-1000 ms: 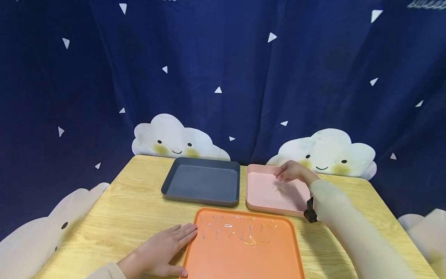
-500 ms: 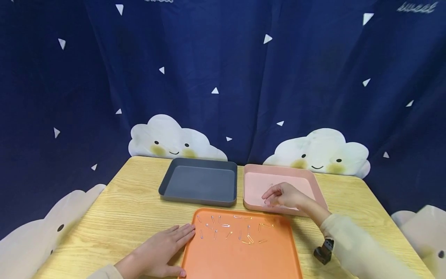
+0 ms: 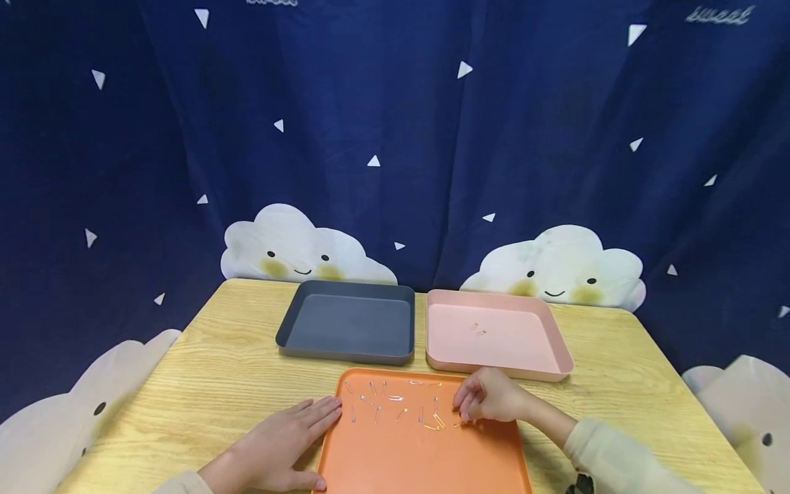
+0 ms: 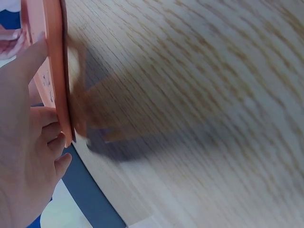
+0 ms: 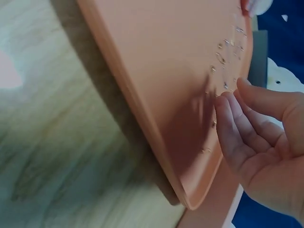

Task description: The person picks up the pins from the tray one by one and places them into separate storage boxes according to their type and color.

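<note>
The left hand [image 3: 290, 439] is lying along the orange tray's [image 3: 420, 463] left rim, fingers straight, holding no pin – presumably steadying it. At right, the right hand [image 3: 492, 396] is reaching over scattered safety pins [image 3: 396, 398], hiding some; its grip is curling half closed – pinching one or not, I cannot tell. Farther, two pins are lying in the pink tray [image 3: 518, 343], right of the grey tray [image 3: 352, 322].

Orange tray [image 3: 420, 466] cut off at bottom of head view, right hand [image 3: 494, 396] hiding its far right corner
Can't tell if it pinches a safety pin [image 3: 396, 398]; pin detail too small to read; wristband [image 3: 583, 484] cropped at bottom; backdrop lettering [image 3: 271, 1] sliced by top edge; tabletop [image 5: 57, 123] blurred in right wrist view
</note>
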Motion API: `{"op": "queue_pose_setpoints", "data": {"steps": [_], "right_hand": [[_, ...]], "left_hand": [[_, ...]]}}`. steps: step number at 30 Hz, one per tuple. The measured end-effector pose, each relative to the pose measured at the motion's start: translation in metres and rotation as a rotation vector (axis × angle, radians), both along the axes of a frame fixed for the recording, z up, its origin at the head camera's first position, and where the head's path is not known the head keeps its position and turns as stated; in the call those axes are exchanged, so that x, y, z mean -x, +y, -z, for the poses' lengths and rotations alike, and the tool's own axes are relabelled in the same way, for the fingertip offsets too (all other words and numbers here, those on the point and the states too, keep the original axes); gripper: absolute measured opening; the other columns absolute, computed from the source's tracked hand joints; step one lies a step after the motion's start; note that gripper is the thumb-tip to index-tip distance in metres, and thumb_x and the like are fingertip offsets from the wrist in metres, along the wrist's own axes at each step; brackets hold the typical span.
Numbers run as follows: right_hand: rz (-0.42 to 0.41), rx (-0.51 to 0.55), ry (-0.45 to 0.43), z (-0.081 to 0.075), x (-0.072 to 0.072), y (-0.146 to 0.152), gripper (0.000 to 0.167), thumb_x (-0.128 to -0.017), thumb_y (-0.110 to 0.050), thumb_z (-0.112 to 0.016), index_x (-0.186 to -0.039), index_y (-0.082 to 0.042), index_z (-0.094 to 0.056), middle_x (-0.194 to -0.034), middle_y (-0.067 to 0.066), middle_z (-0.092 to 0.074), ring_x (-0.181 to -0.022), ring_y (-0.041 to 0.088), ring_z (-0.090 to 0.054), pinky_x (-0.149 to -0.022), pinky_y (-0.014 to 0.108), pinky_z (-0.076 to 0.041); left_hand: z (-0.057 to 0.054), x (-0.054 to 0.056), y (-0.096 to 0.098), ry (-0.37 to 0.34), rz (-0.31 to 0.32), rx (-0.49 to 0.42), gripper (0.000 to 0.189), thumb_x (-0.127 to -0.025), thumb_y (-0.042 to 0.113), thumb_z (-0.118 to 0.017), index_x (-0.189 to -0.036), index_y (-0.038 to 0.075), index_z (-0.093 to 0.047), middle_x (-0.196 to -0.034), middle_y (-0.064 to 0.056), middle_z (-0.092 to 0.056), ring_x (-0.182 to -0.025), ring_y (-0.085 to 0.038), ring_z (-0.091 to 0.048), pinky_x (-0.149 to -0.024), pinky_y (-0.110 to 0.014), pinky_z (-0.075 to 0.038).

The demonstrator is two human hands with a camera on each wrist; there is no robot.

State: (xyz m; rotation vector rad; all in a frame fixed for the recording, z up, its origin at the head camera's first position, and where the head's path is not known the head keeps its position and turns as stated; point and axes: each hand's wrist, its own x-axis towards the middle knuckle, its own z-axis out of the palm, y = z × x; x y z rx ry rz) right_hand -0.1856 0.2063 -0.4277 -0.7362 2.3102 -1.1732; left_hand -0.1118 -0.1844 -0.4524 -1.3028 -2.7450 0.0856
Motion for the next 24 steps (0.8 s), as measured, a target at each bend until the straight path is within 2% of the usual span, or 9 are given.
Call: {"op": "queue_pose_setpoints", "data": {"steps": [7,13,20,24], "right_hand": [[-0.05,-0.109,0.184,0.006,-0.008,-0.008,0.015,-0.068,0.0,-0.082,-0.078,-0.002,-0.071,-0.068,0.006,-0.071,-0.059,-0.005,-0.057,-0.055,0.014,-0.051],[-0.068,-0.228,0.337,0.006,-0.014,-0.017,0.016,-0.067,-0.001,-0.082,-0.071,-0.009,-0.069,-0.062,-0.003,-0.063,-0.055,-0.009,-0.046,-0.052,0.013,-0.045],[-0.091,-0.28,0.42,0.005,-0.015,-0.022,0.018,-0.069,0.005,-0.077,-0.065,-0.01,-0.067,-0.059,-0.005,-0.063,-0.054,-0.009,-0.042,-0.049,0.011,-0.042],[-0.114,-0.294,0.468,0.004,-0.017,-0.023,0.017,-0.068,0.005,-0.073,-0.063,-0.01,-0.066,-0.057,-0.006,-0.062,-0.053,-0.01,-0.04,-0.048,0.009,-0.04]], "left_hand": [[0.0,0.0,0.001,-0.001,0.007,0.006,0.092,-0.087,0.076,-0.033,-0.143,0.004,-0.043,-0.147,-0.012,-0.048,-0.135,-0.024,-0.049,-0.105,-0.039,-0.047],[0.0,0.0,0.001,0.014,0.013,0.008,0.092,-0.087,0.076,-0.033,-0.142,0.003,-0.044,-0.147,-0.012,-0.048,-0.135,-0.023,-0.049,-0.105,-0.039,-0.047],[-0.002,0.0,0.001,-0.014,0.001,0.005,0.092,-0.087,0.076,-0.033,-0.143,0.003,-0.043,-0.148,-0.012,-0.047,-0.136,-0.024,-0.048,-0.106,-0.04,-0.046],[-0.001,-0.001,0.001,-0.005,0.007,0.005,0.092,-0.087,0.076,-0.034,-0.143,0.003,-0.044,-0.147,-0.012,-0.048,-0.135,-0.024,-0.049,-0.105,-0.04,-0.046]]}}
